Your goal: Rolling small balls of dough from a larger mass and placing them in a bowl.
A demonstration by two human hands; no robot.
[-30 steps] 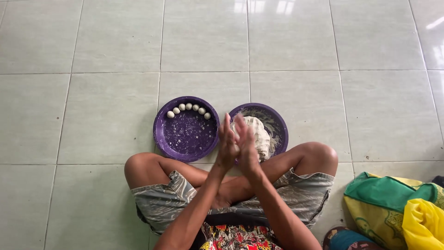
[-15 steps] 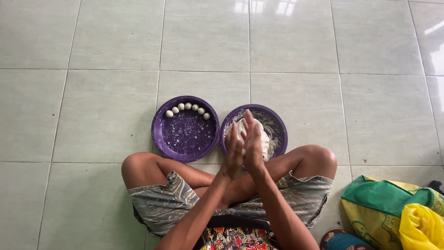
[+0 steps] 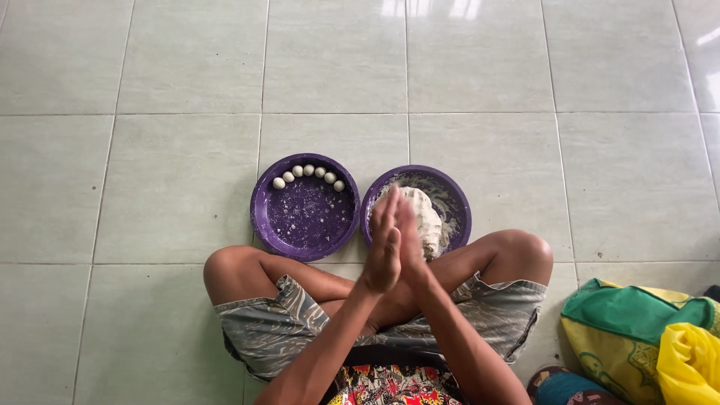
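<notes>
We see the left hand (image 3: 382, 251) and the right hand (image 3: 410, 238) pressed flat together, palm against palm with fingers straight and pointing away from the body — whatever may lie between the palms is hidden, so we cannot tell whether they clasp anything. Both hands hover just over the near edge of the dough bowl (image 3: 455, 196), a round purple bowl smeared with flour, and they cover part of the pale dough lump (image 3: 427, 214) that sits in it. Just left of the dough bowl, with the rims almost touching, lies a purple tray (image 3: 304, 225) dusted with white specks; along its far rim runs a curved row of small dough balls (image 3: 309, 175), seven as far as we can count, close together. Nearer than the dough bowl, we see the person's crossed bare legs and patterned grey shorts (image 3: 277, 330), with the forearms rising from between the knees. Everything rests on a pale tiled floor (image 3: 150, 75). To the right of the dough bowl and nearer the body, well apart from it, lies a green and yellow cloth bag (image 3: 637, 330) with a bright yellow bundle (image 3: 690, 364) on it.
</notes>
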